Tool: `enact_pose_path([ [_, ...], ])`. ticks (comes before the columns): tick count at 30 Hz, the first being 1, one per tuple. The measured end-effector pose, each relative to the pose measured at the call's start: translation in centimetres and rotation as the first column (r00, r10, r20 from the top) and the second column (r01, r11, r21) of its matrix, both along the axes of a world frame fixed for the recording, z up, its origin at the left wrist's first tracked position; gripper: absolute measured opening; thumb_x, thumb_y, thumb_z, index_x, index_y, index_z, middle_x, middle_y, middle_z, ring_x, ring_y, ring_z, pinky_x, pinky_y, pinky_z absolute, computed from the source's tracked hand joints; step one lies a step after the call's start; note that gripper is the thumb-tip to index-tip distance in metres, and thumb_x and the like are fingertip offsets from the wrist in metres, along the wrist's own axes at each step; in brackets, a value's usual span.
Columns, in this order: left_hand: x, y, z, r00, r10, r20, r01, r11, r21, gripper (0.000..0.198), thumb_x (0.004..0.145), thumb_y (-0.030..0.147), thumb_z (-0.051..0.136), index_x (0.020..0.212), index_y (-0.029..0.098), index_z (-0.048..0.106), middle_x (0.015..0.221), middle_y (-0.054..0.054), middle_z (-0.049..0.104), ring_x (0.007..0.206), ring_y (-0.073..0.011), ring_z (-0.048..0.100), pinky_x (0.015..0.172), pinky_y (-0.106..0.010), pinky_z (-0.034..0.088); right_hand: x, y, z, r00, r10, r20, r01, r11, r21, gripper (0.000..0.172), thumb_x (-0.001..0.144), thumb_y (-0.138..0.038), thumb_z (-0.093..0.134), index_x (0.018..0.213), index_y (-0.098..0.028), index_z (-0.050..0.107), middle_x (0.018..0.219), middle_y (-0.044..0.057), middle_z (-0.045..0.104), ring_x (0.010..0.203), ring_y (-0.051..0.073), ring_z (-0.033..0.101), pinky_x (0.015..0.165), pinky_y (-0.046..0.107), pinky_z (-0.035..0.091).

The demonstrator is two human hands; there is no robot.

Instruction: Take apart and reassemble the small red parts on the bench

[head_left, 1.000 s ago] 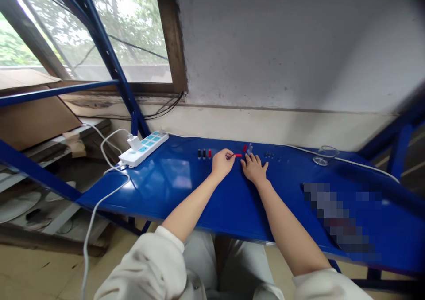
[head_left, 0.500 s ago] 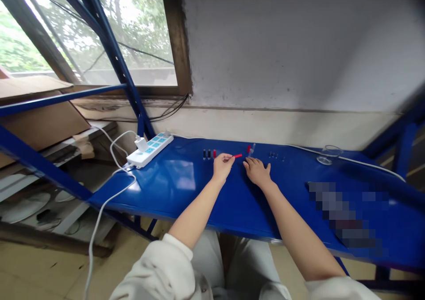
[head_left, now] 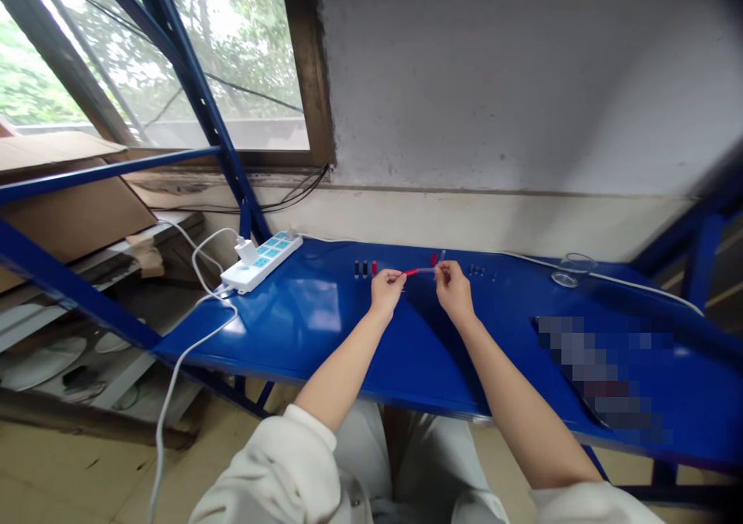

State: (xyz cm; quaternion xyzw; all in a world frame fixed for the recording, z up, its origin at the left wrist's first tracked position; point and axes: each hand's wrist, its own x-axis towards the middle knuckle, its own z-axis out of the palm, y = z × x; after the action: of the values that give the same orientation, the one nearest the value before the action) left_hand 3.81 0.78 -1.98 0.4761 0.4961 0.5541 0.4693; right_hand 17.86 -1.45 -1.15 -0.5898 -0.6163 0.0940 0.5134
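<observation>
**Q:** How are the fingers set?

**A:** The left hand (head_left: pixel 386 292) pinches a small red piece (head_left: pixel 411 272) in its fingertips; the right hand (head_left: pixel 454 290) pinches a clear tube (head_left: pixel 428 270), the two meeting end to end above the blue bench (head_left: pixel 348 354).

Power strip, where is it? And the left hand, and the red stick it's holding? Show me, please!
White power strip (head_left: pixel 261 262): head view, point on its top face, among the sockets.
Left hand (head_left: pixel 386 292): head view, point on the back of the hand.
Red-tipped stick (head_left: pixel 411 272): head view, point on its red part.
</observation>
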Motion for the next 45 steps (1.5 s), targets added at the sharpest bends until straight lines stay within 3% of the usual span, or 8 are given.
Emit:
enact_pose_path([
  [8, -0.3, 0.1, 0.2, 0.999, 0.001, 0.033, -0.001, 1.000, 0.002, 0.013, 0.073, 0.015, 0.058, 0.085, 0.010, 0.059, 0.081, -0.008, 0.064, 0.061, -0.0092, 0.057, 0.056, -0.022, 0.046, 0.4, 0.8, -0.6, 0.975, 0.115, -0.190, -0.111, 0.993, 0.029, 0.019, 0.080, -0.036, 0.043, 0.083, -0.018, 0.048, 0.064, 0.001, 0.054, 0.059, 0.012, 0.052, 0.061, 0.026, 0.041],
  [15, -0.1, -0.5, 0.7, 0.970, -0.226, 0.087, 0.224, 0.974, 0.035, 0.048, 0.076, 0.018, 0.055, 0.122, 0.016, 0.046, 0.098, -0.010, 0.065, 0.068, -0.0102, 0.060, 0.055, -0.020, 0.040, 0.4, 1.5, -1.1, 0.907, 0.209, -0.364, -0.198, 0.978, 0.069, 0.021, 0.078, -0.039, 0.048, 0.082, -0.019, 0.047, 0.063, -0.001, 0.054, 0.058, 0.012, 0.052, 0.060, 0.027, 0.043],
  [20, 0.2, -0.7, 0.5, 0.935, -0.350, 0.055, 0.346, 0.935, 0.076, 0.046, 0.075, 0.019, 0.056, 0.120, 0.019, 0.049, 0.097, -0.008, 0.065, 0.068, -0.0102, 0.060, 0.055, -0.020, 0.040, 0.2, 1.3, -0.9, 0.880, 0.234, -0.413, -0.222, 0.972, 0.078, 0.022, 0.077, -0.039, 0.050, 0.083, -0.018, 0.048, 0.065, 0.000, 0.055, 0.061, 0.012, 0.053, 0.062, 0.028, 0.044],
  [26, 0.3, -0.6, 0.4, 0.979, -0.202, 0.035, 0.194, 0.966, 0.170, 0.024, 0.072, 0.024, 0.060, 0.094, 0.014, 0.062, 0.080, -0.007, 0.065, 0.065, -0.0106, 0.058, 0.059, -0.023, 0.046, 0.0, 1.2, -0.6, 0.870, 0.228, -0.438, -0.231, 0.972, 0.049, 0.022, 0.078, -0.039, 0.047, 0.087, -0.019, 0.048, 0.064, -0.001, 0.055, 0.055, 0.011, 0.051, 0.058, 0.027, 0.043],
  [30, 0.4, -0.5, 0.2, 0.984, -0.173, -0.038, 0.177, 0.950, 0.256, 0.021, 0.071, 0.029, 0.061, 0.084, 0.014, 0.063, 0.073, -0.005, 0.063, 0.063, -0.0110, 0.057, 0.059, -0.024, 0.046, 0.0, 1.3, -0.9, 0.879, 0.207, -0.429, -0.230, 0.973, -0.002, 0.023, 0.079, -0.038, 0.044, 0.090, -0.018, 0.047, 0.063, -0.001, 0.054, 0.052, 0.010, 0.050, 0.056, 0.026, 0.042],
  [33, 0.5, -0.7, 0.0, 0.979, -0.142, -0.146, 0.182, 0.932, 0.313, 0.021, 0.072, 0.031, 0.059, 0.084, 0.014, 0.062, 0.074, -0.004, 0.063, 0.059, -0.0092, 0.054, 0.058, -0.023, 0.044, 0.1, 1.2, -1.2, 0.912, 0.184, -0.367, -0.219, 0.974, -0.054, 0.024, 0.080, -0.037, 0.040, 0.093, -0.018, 0.046, 0.063, -0.001, 0.053, 0.050, 0.011, 0.049, 0.054, 0.026, 0.041],
  [38, 0.5, -0.9, 0.1, 0.974, -0.113, -0.196, 0.176, 0.924, 0.339, 0.021, 0.074, 0.032, 0.057, 0.085, 0.015, 0.061, 0.076, -0.004, 0.062, 0.060, -0.0089, 0.054, 0.058, -0.022, 0.043, 0.0, 0.6, -1.0, 0.988, 0.129, -0.086, -0.137, 0.985, -0.100, 0.028, 0.084, -0.034, 0.032, 0.100, -0.018, 0.048, 0.065, 0.001, 0.055, 0.055, 0.014, 0.052, 0.056, 0.027, 0.040],
  [45, 0.4, -1.1, 0.4, 0.974, -0.117, -0.196, 0.179, 0.924, 0.338, 0.020, 0.074, 0.031, 0.057, 0.085, 0.015, 0.060, 0.073, -0.003, 0.060, 0.056, -0.0073, 0.050, 0.055, -0.021, 0.039, 0.0, 0.0, -0.6, 0.967, 0.193, 0.165, -0.173, 0.976, -0.129, 0.033, 0.082, -0.024, 0.029, 0.110, -0.018, 0.047, 0.082, 0.007, 0.062, 0.072, 0.018, 0.058, 0.069, 0.032, 0.043],
])
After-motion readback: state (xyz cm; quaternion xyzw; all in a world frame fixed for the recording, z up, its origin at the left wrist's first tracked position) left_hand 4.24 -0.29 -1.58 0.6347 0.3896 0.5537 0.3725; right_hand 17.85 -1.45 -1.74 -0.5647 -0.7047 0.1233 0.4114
